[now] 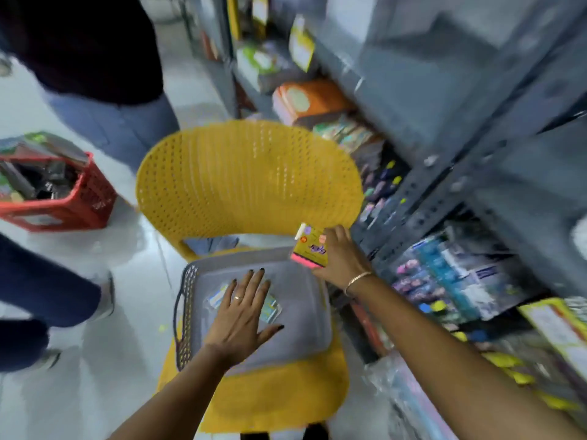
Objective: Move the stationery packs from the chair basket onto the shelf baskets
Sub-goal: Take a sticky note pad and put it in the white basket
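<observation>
A grey plastic basket (pixel 305 319) rests on the seat of a yellow chair (pixel 247 182). My left hand (pixel 243 312) hovers flat over the basket with fingers spread, above a clear pack with yellow and blue print (pixel 272 308) lying on the basket floor; whether the hand touches the pack is unclear. My right hand (pixel 338 258) holds a yellow and pink stationery pack (pixel 308 247) above the basket's far right corner, close to the grey metal shelf (pixel 444 173) on the right. The whole view is motion-blurred.
The shelf's tiers hold colourful stationery packs (pixel 451 281) and an orange box (pixel 308 100). A red crate (pixel 60 192) full of items stands on the floor at left. One person's legs (pixel 111 122) are behind the chair; another's (pixel 47 296) are at the left.
</observation>
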A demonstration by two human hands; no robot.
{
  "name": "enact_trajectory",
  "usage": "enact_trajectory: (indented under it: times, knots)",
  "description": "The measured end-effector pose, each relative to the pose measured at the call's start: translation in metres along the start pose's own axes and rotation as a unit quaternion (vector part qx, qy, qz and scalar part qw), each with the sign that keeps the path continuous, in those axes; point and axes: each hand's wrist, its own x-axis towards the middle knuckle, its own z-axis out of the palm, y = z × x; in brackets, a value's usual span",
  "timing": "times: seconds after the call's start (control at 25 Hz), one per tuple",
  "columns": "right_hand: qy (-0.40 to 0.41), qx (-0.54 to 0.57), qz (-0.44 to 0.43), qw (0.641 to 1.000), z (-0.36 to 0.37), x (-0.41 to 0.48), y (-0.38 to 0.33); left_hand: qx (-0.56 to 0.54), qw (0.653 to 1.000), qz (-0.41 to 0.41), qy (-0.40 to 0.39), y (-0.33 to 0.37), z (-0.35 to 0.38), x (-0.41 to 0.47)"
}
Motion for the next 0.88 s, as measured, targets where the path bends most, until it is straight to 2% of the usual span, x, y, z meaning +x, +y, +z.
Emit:
enact_trajectory:
  times: [0.16,0.32,0.44,0.56,0.68,0.88]
  knots:
    - [0.106,-0.015,0.03,0.994,-0.121,-0.041,-0.005,0.004,0.994,0.089,0.06,0.041,-0.071,0.054]
    - [0.174,-0.021,0.079,0.981,-0.222,-0.091,0.004,0.008,0.976,0.19,0.104,0.102,-0.126,0.104]
    - [0.193,-0.03,0.104,0.975,-0.272,-0.124,0.02,0.024,0.959,0.253,0.125,0.149,-0.155,0.13]
    - [0.207,-0.038,0.153,0.966,-0.303,-0.161,0.049,0.034,0.939,0.309,0.146,0.193,-0.169,0.151]
    - [0.203,-0.041,0.219,0.953,-0.317,-0.201,0.091,0.043,0.927,0.351,0.128,0.23,-0.173,0.172]
    - [0.168,-0.036,0.313,0.934,-0.315,-0.258,0.142,0.055,0.922,0.369,0.1,0.258,-0.16,0.198]
